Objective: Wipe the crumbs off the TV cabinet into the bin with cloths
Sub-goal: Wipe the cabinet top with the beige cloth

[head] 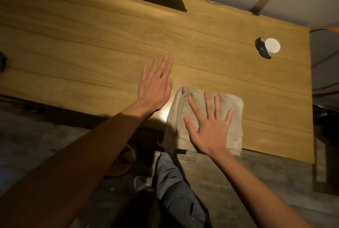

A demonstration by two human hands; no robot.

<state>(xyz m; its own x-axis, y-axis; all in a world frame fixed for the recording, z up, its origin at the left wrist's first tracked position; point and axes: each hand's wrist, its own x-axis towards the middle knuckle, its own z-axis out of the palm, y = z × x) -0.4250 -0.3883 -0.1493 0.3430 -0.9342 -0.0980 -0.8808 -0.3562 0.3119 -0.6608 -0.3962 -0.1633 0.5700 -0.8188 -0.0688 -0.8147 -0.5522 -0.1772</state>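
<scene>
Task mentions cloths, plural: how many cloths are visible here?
1: a beige folded terry cloth at the wooden cabinet's near edge, under the flat right hand. Others may be out of view.

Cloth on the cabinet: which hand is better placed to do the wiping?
The right hand: it lies flat, fingers spread, on the beige cloth at the cabinet's near edge. The left hand lies on bare wood beside it.

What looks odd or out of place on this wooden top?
The cable hole near the far right corner: its round white cover sits shifted aside, leaving a dark crescent open. The beige cloth under the right hand overhangs the near edge.
</scene>
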